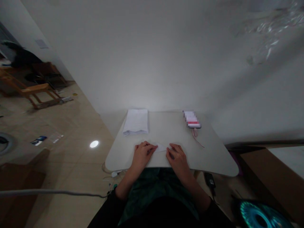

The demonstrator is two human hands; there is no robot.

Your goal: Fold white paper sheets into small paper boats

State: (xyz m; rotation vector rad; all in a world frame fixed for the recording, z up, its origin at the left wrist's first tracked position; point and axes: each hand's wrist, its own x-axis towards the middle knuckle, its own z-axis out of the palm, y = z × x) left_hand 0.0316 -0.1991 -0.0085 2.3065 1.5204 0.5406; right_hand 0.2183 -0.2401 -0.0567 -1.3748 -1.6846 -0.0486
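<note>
A small folded piece of white paper (161, 148), roughly triangular, lies near the front edge of the white table (206, 158). My left hand (143, 153) pinches its left corner between thumb and fingers. At the paper's right end, my right hand (177, 155) has its thumb and fingertips closed on the other corner. Behind my left hand sits a stack of white paper sheets (136, 122), its near edge slightly wavy. A phone (192, 119) with a blurred screen rests at the back right, a pink strap (195, 134) trailing from it.
A white wall (152, 69) rises right behind the table. Cardboard boxes (273, 177) stand at the right, and a glowing teal fan (257, 213) sits low there. A grey cable (59, 192) crosses at lower left. Farther off, a person (23, 57) sits near a wooden chair (35, 90).
</note>
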